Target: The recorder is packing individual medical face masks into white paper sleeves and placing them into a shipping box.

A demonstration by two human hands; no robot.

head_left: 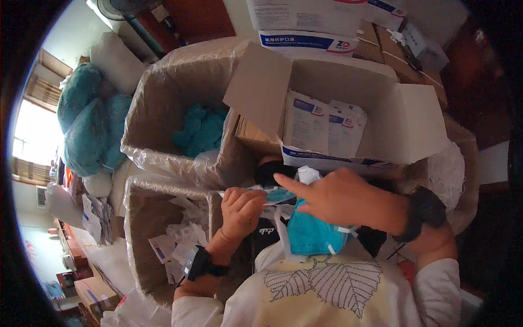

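Fingers of the left hand [240, 213] pinch a blue-green piece [279, 195] just this side of the open box [417, 122]; I can't tell if the right hand [346, 197] grips. A loose pinch might drop it.

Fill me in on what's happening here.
A person's left hand grips a small teal item. The right hand, index finger extended, is over a teal mask; whether it touches the mask is unclear. Beyond the hands, white packets sit in an open white box, and teal pieces lie in a plastic-lined carton.
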